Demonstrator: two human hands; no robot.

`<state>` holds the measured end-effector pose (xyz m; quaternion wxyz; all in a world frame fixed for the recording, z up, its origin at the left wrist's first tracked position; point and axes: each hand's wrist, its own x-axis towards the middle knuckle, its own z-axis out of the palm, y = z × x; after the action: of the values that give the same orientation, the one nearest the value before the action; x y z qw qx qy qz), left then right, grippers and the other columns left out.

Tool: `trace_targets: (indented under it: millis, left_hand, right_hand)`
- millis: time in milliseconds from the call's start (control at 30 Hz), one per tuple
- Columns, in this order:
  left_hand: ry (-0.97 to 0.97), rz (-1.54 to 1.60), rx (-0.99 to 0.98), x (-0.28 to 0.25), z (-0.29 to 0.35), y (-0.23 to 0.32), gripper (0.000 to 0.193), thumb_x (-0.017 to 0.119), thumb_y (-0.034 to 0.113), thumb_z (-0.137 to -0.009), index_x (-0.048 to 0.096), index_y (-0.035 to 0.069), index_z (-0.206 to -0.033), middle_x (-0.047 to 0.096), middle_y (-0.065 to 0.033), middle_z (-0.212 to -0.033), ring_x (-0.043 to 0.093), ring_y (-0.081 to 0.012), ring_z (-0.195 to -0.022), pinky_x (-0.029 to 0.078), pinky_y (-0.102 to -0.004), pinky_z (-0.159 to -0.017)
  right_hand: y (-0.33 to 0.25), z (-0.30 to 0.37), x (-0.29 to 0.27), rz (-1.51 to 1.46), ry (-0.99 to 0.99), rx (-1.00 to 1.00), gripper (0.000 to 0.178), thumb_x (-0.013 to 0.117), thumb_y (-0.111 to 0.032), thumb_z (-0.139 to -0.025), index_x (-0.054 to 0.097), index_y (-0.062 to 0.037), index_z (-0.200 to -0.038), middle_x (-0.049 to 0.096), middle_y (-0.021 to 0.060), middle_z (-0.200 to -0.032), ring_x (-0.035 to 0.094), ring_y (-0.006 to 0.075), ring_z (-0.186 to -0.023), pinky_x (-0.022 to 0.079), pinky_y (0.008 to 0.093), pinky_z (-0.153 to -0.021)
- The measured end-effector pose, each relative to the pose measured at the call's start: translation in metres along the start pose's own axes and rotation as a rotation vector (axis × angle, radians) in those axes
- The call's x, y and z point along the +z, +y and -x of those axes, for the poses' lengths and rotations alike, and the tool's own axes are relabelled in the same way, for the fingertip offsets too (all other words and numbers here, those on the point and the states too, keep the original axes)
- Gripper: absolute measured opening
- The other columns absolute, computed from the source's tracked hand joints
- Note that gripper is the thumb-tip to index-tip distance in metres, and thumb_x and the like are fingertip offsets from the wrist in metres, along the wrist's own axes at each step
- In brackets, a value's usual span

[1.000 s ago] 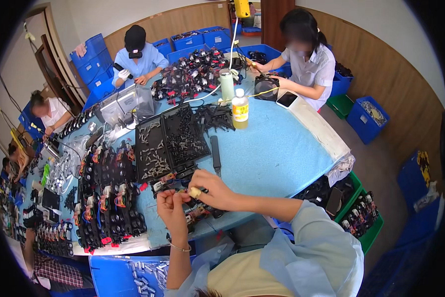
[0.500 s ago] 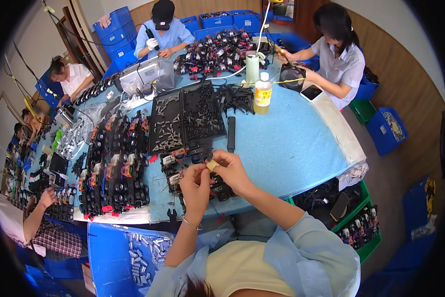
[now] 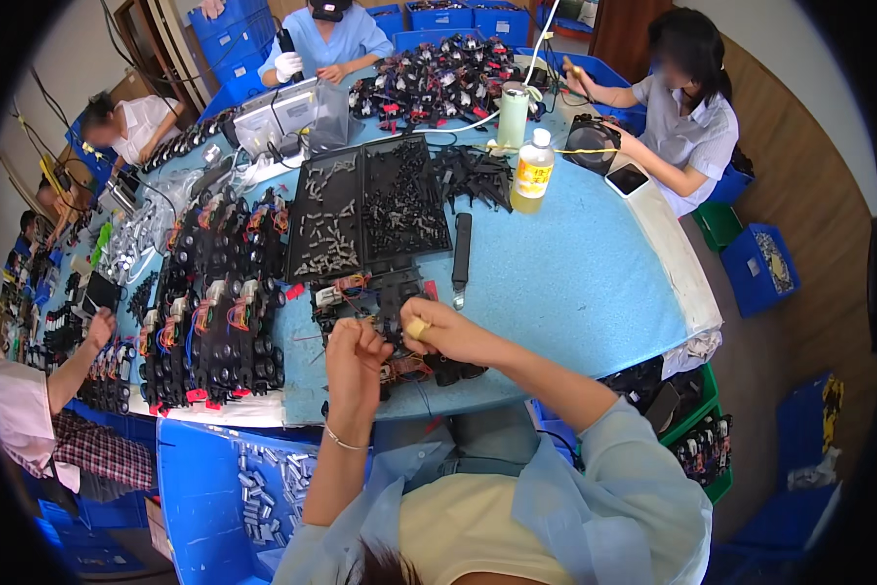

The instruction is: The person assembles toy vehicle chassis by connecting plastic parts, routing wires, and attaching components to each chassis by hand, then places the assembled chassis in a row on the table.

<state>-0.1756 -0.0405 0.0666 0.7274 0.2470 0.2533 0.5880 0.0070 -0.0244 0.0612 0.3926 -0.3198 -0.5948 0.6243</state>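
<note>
My left hand [image 3: 353, 356] is curled closed at the near table edge, a bracelet on its wrist. Close to its right, my right hand [image 3: 443, 331] is also closed, yellow tape round one finger. What their fingers hold is hidden. Between and just beyond them lies a black plastic chassis [image 3: 396, 300] with coloured wires; another wired piece [image 3: 409, 368] shows beneath the hands. A black-handled tool [image 3: 462, 252] with a metal end lies beyond my right hand. Farther off, a black tray [image 3: 323, 222] holds silver parts, and its other section holds small black parts.
Rows of wired black chassis [image 3: 219, 317] stand to the left. A bottle [image 3: 533, 174] and a green cup [image 3: 513, 115] stand at the far right, near a phone [image 3: 627, 179]. A blue bin [image 3: 199, 507] of metal cylinders sits below. Several co-workers sit round the table.
My hands have drawn apart from their earlier meeting point, the left moving left and nearer me. The black chassis shows more between them. The whole view has shifted slightly.
</note>
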Motion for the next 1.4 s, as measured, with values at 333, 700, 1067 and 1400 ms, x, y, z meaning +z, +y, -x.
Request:
trace_targets:
  millis: [333,700,1067,1400]
  left_hand:
    - [-0.065,-1.386,0.453,-0.01,-0.022,-0.008,0.007,0.052,0.007,-0.09,0.049,0.002,-0.088,0.05,-0.0159,-0.06,0.052,-0.0222,-0.051,0.039,-0.0347,-0.05]
    - [-0.022,-1.055,0.384,0.034,-0.013,-0.021,0.008,0.056,0.006,-0.087,0.053,0.003,-0.08,0.052,-0.0013,-0.071,0.048,-0.0056,-0.062,0.037,-0.0214,-0.055]
    - [0.019,-0.966,0.763,0.064,-0.009,-0.036,0.008,0.059,0.0,-0.08,0.052,0.0,-0.076,0.048,-0.0099,-0.09,0.048,-0.0174,-0.075,0.041,-0.0282,-0.064]
    - [0.062,-1.07,0.888,0.06,-0.007,-0.033,0.015,0.062,-0.001,-0.072,0.048,0.0,-0.069,0.046,-0.0109,-0.086,0.047,-0.0209,-0.073,0.04,-0.03,-0.062]
  right_hand:
    - [-0.005,0.0,-0.021,1.0,0.207,0.045,0.028,0.055,-0.009,-0.084,0.048,-0.0061,-0.111,0.062,0.0221,-0.088,0.059,0.0441,-0.084,0.046,0.0496,-0.071]
    - [-0.035,0.008,-0.022,0.99,0.218,-0.503,0.029,0.057,0.005,-0.084,0.061,-0.0007,-0.112,0.062,0.0148,-0.101,0.063,0.0275,-0.092,0.05,0.0318,-0.08]
    - [-0.053,0.018,-0.018,0.521,0.227,-0.35,0.02,0.056,0.004,-0.088,0.065,0.0032,-0.106,0.066,0.0094,-0.105,0.063,0.0167,-0.095,0.05,0.0275,-0.085]
    - [-0.053,0.018,-0.007,0.175,0.246,-0.202,0.02,0.056,0.004,-0.09,0.065,0.0035,-0.107,0.068,0.0106,-0.103,0.063,0.0145,-0.095,0.05,0.027,-0.086]
